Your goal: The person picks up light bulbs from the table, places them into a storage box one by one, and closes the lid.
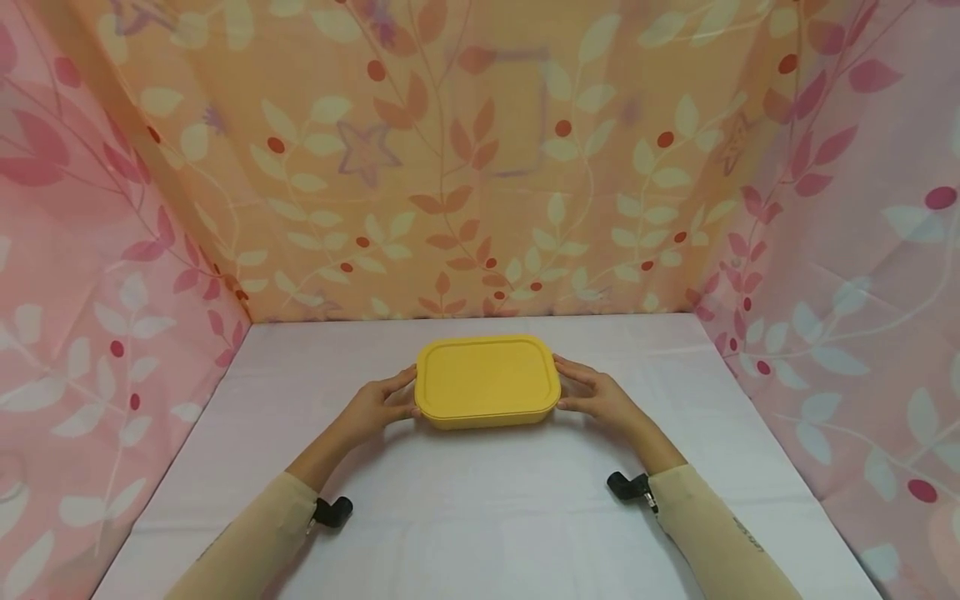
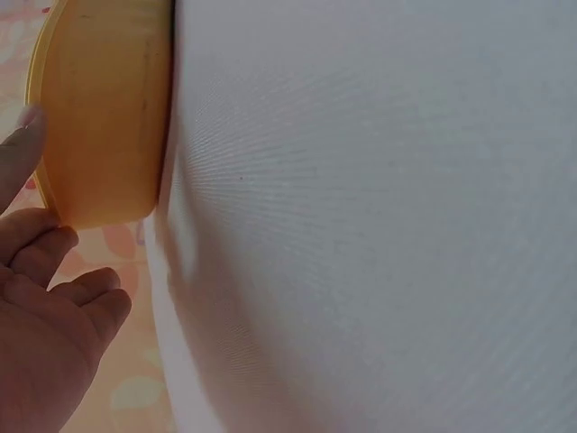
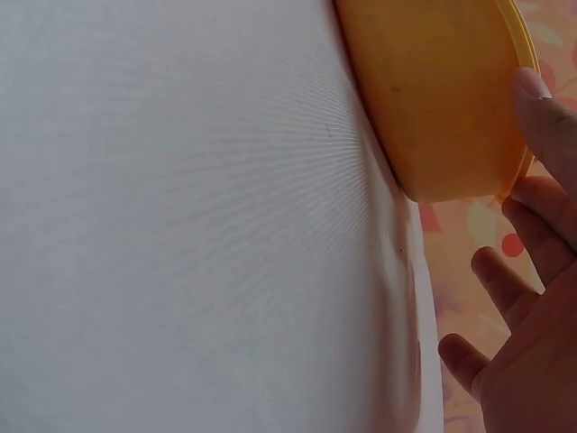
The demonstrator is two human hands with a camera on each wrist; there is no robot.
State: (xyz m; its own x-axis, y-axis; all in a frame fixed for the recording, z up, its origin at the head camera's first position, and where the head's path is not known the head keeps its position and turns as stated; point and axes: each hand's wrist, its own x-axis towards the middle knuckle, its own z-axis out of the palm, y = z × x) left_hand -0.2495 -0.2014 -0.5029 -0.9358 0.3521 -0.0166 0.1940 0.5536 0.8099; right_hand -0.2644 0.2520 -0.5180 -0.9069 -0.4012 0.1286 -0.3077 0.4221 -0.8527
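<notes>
A yellow rectangular lidded box (image 1: 487, 379) lies flat on the white table, its lid in place. My left hand (image 1: 378, 404) holds its left end, thumb at the near corner and fingers at the far one. The right hand (image 1: 600, 400) mirrors this at the right end. In the left wrist view the left thumb (image 2: 25, 149) presses near the lid's rim, while the lower fingers stick out free of the box. Likewise the right thumb (image 3: 541, 108) rests on the rim in the right wrist view, with the lower fingers spread apart from the box wall.
White cloth (image 1: 480, 517) covers the table. An orange leaf-patterned curtain (image 1: 465, 167) hangs behind it, and pink patterned curtains stand along the left (image 1: 97, 333) and right (image 1: 847, 317) sides. Small black cameras sit at both sleeve cuffs.
</notes>
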